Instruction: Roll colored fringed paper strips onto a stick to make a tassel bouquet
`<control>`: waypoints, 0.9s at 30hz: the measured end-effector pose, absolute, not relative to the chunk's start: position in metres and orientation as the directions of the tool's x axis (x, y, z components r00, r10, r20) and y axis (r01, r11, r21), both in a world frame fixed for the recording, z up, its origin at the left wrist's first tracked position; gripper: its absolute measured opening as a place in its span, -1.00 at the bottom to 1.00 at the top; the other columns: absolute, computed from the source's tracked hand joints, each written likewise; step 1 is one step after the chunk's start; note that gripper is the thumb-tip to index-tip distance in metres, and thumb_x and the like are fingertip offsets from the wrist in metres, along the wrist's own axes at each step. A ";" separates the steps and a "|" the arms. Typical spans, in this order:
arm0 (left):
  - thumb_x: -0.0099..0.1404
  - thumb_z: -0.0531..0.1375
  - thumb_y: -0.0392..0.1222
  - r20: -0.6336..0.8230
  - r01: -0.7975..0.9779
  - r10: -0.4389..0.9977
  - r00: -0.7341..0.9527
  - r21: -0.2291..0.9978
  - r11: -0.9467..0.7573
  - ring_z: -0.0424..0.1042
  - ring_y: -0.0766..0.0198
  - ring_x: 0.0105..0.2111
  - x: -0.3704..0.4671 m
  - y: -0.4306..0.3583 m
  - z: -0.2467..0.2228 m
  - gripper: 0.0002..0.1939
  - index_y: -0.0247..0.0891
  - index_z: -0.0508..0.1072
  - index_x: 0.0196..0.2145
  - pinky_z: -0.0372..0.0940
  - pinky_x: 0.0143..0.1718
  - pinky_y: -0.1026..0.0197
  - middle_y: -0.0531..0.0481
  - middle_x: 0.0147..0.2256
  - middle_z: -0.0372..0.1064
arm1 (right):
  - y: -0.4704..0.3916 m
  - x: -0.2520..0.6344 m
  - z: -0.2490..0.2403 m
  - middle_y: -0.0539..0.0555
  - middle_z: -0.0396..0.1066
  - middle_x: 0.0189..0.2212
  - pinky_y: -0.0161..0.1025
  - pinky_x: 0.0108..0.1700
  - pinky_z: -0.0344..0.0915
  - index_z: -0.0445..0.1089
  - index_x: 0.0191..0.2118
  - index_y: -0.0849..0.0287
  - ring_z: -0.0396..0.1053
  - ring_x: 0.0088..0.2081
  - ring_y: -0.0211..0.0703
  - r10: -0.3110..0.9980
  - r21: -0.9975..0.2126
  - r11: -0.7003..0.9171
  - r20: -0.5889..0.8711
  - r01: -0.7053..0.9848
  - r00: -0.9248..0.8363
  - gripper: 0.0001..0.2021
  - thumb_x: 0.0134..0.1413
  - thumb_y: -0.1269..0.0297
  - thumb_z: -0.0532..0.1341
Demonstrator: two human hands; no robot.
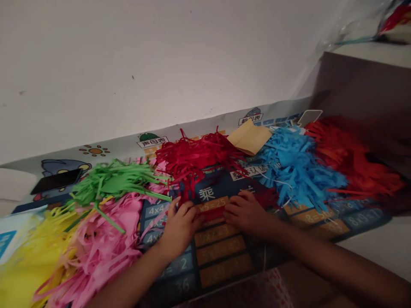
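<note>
My left hand [181,222] and my right hand [245,211] are low over the printed mat [221,252], one on each side of a strip of dark red paper [213,216]. The fingers of both hands are bent round the strip's ends, with red fringe showing beyond them. Behind my hands lies a heap of red paper fringe [199,154]. Green fringe [115,179] and pink fringe [105,239] are left of my left hand. Blue fringe [298,167] sits beyond my right hand, beside a folded tan paper [249,137].
Yellow fringe [35,256] and a dark phone-like object [58,181] are on the left. Orange-red fringe [353,158] lies at the right by a dark box [366,94]. A white wall [160,64] rises behind the mat. A thin white string [282,183] lies near the blue fringe.
</note>
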State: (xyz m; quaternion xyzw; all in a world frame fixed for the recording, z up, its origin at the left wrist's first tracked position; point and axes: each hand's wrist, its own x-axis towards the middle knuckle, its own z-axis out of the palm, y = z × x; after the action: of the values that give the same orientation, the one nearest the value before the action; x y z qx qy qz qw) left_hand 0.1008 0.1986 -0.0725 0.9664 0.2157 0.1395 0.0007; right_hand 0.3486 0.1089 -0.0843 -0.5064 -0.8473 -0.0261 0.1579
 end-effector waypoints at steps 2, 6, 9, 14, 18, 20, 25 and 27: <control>0.28 0.19 -0.20 0.240 0.401 0.396 0.886 0.029 -0.916 0.31 0.04 -0.07 0.102 0.196 -0.070 -0.85 -0.10 0.51 -0.19 -0.20 0.21 -0.28 0.01 -0.22 0.49 | 0.111 0.349 -0.090 -0.02 0.46 -0.32 0.04 0.07 -0.06 0.43 -0.24 0.08 0.25 -0.10 -0.08 0.819 -0.060 0.527 0.303 0.848 -0.487 -0.86 0.30 0.39 0.13; 0.30 0.18 -0.15 0.236 0.432 0.424 0.875 0.016 -0.902 0.35 0.06 -0.11 0.112 0.193 -0.066 -0.84 -0.19 0.51 -0.20 -0.13 0.20 -0.25 -0.03 -0.28 0.49 | 0.124 0.346 -0.089 0.00 0.45 -0.34 -0.01 0.02 0.00 0.42 -0.33 0.12 0.25 -0.14 -0.10 0.851 -0.063 0.464 0.311 0.884 -0.424 -0.87 0.26 0.39 0.16; 0.29 0.19 -0.23 0.273 0.439 0.427 0.862 0.020 -0.898 0.36 0.09 -0.16 0.116 0.195 -0.069 -0.90 -0.19 0.51 -0.25 -0.09 0.17 -0.22 0.01 -0.33 0.50 | 0.127 0.334 -0.084 0.09 0.45 -0.23 -0.02 -0.04 0.01 0.42 -0.26 0.16 0.23 -0.11 -0.06 0.885 -0.081 0.393 0.302 0.916 -0.353 -0.93 0.23 0.35 0.19; 0.35 0.15 -0.29 0.403 0.418 0.405 0.820 0.059 -0.906 0.38 0.14 -0.21 0.100 0.198 -0.081 -0.83 -0.09 0.53 -0.23 -0.06 0.12 -0.15 0.10 -0.37 0.53 | 0.124 0.333 -0.101 0.06 0.47 -0.33 -0.10 -0.12 0.01 0.44 -0.34 0.17 0.26 -0.23 -0.11 0.883 -0.173 0.412 0.320 0.894 -0.345 -0.85 0.25 0.28 0.20; 0.33 0.20 -0.19 0.408 0.419 0.486 0.773 0.247 -0.874 0.41 0.16 -0.26 0.087 0.202 -0.085 -0.87 -0.03 0.56 -0.28 0.01 0.03 -0.07 0.10 -0.37 0.53 | 0.122 0.355 -0.112 0.02 0.49 -0.35 -0.13 -0.14 -0.03 0.50 -0.36 0.13 0.30 -0.24 -0.15 0.921 -0.347 0.336 0.314 0.876 -0.229 -0.89 0.16 0.24 0.31; 0.30 0.23 -0.13 0.355 0.438 0.534 0.767 0.320 -0.840 0.42 0.16 -0.26 0.086 0.205 -0.085 -0.90 -0.03 0.57 -0.33 0.03 -0.01 -0.04 0.07 -0.37 0.52 | 0.122 0.362 -0.110 -0.01 0.49 -0.34 -0.15 -0.16 -0.03 0.52 -0.37 0.09 0.31 -0.24 -0.18 0.945 -0.476 0.293 0.275 0.829 -0.175 -0.92 0.11 0.25 0.35; 0.31 0.19 -0.13 0.241 0.527 0.646 0.724 0.410 -0.744 0.39 0.16 -0.31 0.091 0.209 -0.083 -0.83 -0.11 0.54 -0.41 0.06 -0.11 0.00 0.06 -0.40 0.48 | 0.127 0.358 -0.098 -0.03 0.44 -0.40 -0.18 -0.22 -0.06 0.51 -0.41 0.11 0.29 -0.29 -0.18 0.982 -0.564 0.177 0.159 0.807 -0.104 -0.92 0.10 0.30 0.34; 0.30 0.19 -0.14 0.216 0.562 0.675 0.706 0.410 -0.719 0.37 0.15 -0.31 0.093 0.209 -0.083 -0.83 -0.14 0.51 -0.44 0.06 -0.12 0.00 0.04 -0.40 0.46 | 0.128 0.356 -0.096 -0.03 0.42 -0.43 -0.19 -0.23 -0.06 0.48 -0.45 0.13 0.28 -0.31 -0.18 0.986 -0.564 0.151 0.139 0.812 -0.087 -0.90 0.07 0.33 0.34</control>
State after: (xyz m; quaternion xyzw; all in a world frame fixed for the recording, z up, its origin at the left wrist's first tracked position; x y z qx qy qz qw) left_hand 0.0933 0.2088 -0.0828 0.9098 0.3397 0.1780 0.1586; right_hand 0.3555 0.1282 -0.0962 -0.6275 -0.7164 0.1747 0.2499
